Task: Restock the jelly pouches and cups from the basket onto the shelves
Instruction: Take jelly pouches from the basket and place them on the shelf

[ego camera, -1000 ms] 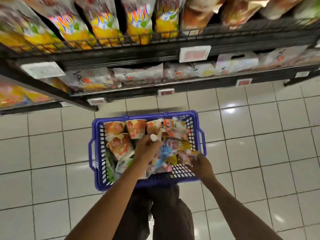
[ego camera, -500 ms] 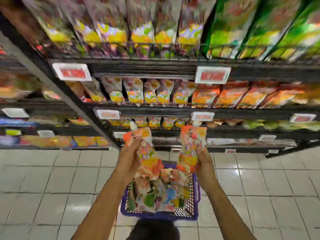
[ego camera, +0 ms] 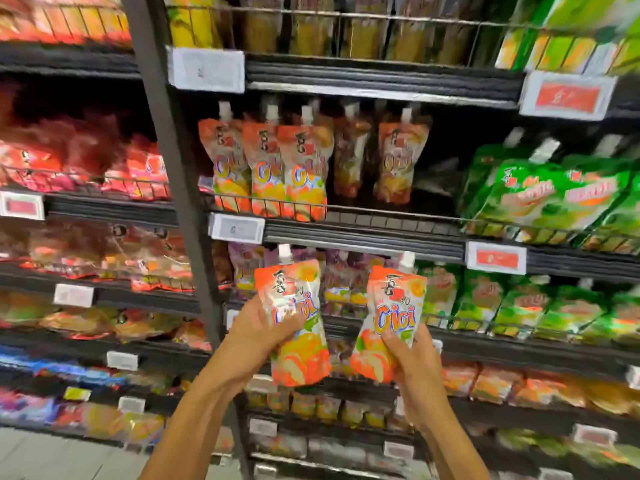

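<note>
My left hand (ego camera: 256, 337) grips an orange jelly pouch (ego camera: 299, 327) with a white spout, held upright in front of the shelves. My right hand (ego camera: 412, 365) grips a second orange jelly pouch (ego camera: 391, 317) of the same kind, just to the right. Both pouches sit below a shelf row of matching orange pouches (ego camera: 273, 171), which stand behind a wire rail. To the right of that row, two pouches (ego camera: 374, 157) stand further back with a gap in front. The basket is out of view.
A dark upright post (ego camera: 180, 202) divides the shelving left of my hands. Green pouches (ego camera: 554, 192) fill the shelves at right, red packs (ego camera: 86, 164) those at left. Price tags (ego camera: 237, 228) line the shelf edges. Floor tiles (ego camera: 41, 455) show bottom left.
Both hands lifted a pouch each out of the basket and rose to shelf height. My view swung up from the floor and basket to the shelves.
</note>
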Tool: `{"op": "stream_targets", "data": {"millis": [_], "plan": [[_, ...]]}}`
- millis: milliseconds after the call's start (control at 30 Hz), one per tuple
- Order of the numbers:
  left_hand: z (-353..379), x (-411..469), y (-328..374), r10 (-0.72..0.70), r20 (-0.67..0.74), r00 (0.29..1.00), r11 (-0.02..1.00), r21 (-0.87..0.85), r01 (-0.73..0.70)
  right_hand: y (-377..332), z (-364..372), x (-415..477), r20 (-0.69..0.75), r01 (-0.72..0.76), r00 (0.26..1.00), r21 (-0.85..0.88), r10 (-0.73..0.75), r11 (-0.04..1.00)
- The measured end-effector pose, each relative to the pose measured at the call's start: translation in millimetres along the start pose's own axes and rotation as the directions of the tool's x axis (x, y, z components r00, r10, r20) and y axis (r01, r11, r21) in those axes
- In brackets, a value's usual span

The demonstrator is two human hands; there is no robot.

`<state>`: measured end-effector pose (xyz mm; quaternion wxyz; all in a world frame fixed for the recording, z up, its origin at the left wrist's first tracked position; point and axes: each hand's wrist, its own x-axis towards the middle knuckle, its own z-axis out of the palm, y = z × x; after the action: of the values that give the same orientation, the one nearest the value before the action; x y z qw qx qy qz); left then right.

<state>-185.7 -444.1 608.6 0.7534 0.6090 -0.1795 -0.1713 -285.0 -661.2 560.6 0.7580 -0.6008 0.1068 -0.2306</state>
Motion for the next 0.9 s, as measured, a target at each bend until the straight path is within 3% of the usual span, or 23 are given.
{"op": "stream_targets", "data": {"millis": [300,600,900], "plan": [[15,38,92,0.365,-0.091,0.926,0.929,0.096,-0.357,-59,51,33,-0.038,0.243,0.968,-0.131,-0.250,0.961],[49,83,138,0.540,-0.220,0.812,0.835,0.259,-0.485,-87,54,46,-0.139,0.416,0.886,-0.179,-0.442,0.891],[72,131,128,0.597,-0.211,0.774,0.790,0.325,-0.520,-102,35,47,-0.153,0.448,0.853,-0.273,-0.498,0.851]]}}
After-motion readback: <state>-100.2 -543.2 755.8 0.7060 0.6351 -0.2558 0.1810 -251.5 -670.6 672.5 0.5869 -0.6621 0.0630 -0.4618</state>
